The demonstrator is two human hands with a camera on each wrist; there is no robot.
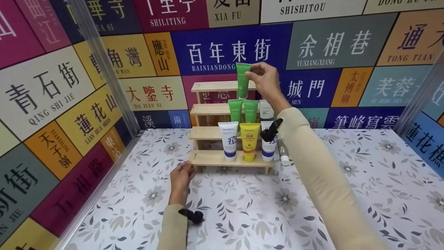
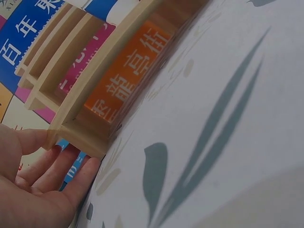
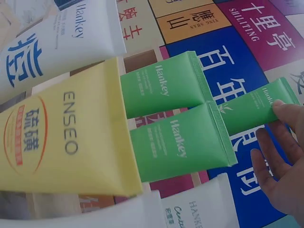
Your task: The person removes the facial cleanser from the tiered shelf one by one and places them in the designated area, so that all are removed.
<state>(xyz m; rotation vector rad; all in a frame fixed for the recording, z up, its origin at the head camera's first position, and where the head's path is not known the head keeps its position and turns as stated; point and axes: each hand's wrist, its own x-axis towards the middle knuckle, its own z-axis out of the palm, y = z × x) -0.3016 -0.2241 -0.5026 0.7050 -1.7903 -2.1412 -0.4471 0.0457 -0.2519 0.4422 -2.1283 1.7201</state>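
My right hand (image 1: 266, 80) pinches a green squeeze tube (image 1: 243, 81) by its upper edge. The tube is upright behind two similar green tubes (image 3: 166, 85); its lower end is hidden, so I cannot tell whether it touches a step. My left hand (image 1: 180, 178) touches the lower left end of the tiered wooden stand (image 1: 206, 158), thumb at the board's end and fingers beside the leg (image 2: 90, 141). On the lowest step stand a yellow tube (image 1: 249, 140) and two white-and-blue tubes (image 1: 228, 140), one partly covered by the right wrist's camera.
A small white tube (image 1: 266, 110) stands right of the green pair. Beside the stand's right end, a grey tube with a white cap (image 1: 283, 152) is on the floral tabletop (image 1: 239, 205). A colourful wall of printed signs (image 1: 232, 45) rises behind the stand.
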